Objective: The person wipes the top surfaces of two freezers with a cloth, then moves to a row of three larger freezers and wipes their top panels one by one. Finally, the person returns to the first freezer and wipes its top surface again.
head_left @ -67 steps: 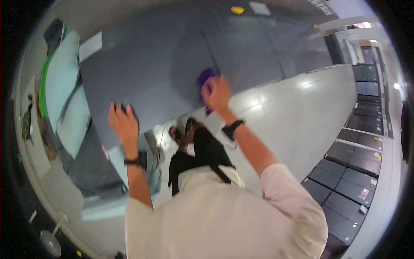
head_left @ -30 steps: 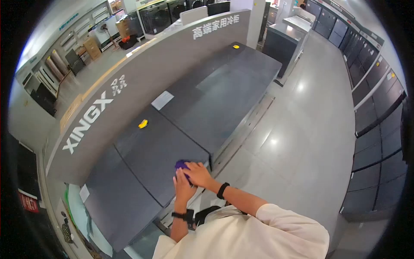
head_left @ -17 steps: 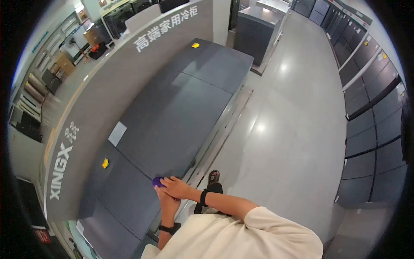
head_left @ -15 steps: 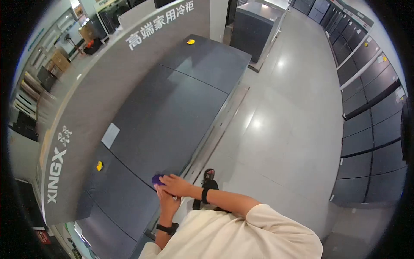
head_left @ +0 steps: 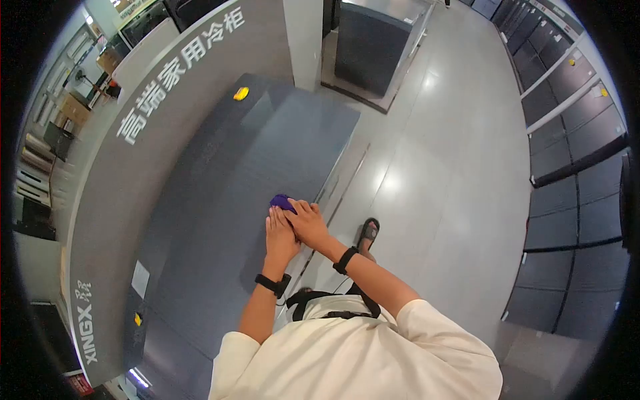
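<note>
A bunched purple cloth point(head_left: 281, 202) lies against the dark grey freezer top point(head_left: 227, 200), close to its aisle-side edge. My left hand point(head_left: 281, 233) presses on it with the fingers stretched forward. Beside it, touching, my right hand point(head_left: 309, 223) grips the cloth from the right with bent fingers. Part of the cloth is hidden under both hands. Each wrist wears a black band.
A grey sign panel point(head_left: 180, 73) with white lettering rises along the left side. On the top lie a yellow item point(head_left: 241, 93) at the far end, a white sheet point(head_left: 140, 279) and another small yellow item point(head_left: 139, 319). Tiled floor point(head_left: 427, 200) runs along the right, before dark refrigerators point(head_left: 547, 260).
Both hands and the purple cloth have moved forward along the freezer top, away from the near section. My view has shifted along with them, and a foot has stepped forward.
</note>
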{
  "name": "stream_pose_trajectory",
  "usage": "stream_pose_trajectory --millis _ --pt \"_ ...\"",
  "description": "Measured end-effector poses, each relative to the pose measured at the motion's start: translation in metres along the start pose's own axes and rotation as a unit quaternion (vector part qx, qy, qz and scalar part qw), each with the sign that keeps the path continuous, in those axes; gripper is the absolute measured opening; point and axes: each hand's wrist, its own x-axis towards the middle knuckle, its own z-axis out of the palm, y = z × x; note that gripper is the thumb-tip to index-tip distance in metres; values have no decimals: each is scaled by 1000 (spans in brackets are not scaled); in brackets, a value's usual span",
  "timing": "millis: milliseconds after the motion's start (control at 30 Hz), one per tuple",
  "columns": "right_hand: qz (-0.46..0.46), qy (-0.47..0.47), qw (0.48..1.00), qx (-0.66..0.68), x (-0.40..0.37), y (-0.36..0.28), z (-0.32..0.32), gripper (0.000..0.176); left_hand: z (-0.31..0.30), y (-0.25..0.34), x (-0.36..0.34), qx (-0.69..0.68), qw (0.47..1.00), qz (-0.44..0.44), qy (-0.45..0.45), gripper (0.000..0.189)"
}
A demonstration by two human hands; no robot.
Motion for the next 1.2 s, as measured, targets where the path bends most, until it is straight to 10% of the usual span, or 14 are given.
stream_pose_trajectory --millis 267,733,833,933,1200 --pt "-61 19 998 15 104 206 -37 39 25 106 211 -15 994 -101 45 96" --pt "-83 -125 983 108 204 390 -52 31 7 201 387 69 973 -220 -23 88" --pt "-66 -285 947 133 218 448 -43 30 -4 208 443 -86 935 -162 -302 72" --pt "-14 -406 886 223 234 525 -64 39 19 241 486 -56 954 -106 -274 59" --pt "274 -283 758 520 310 739 -157 79 24 334 673 -194 974 -12 -115 45"
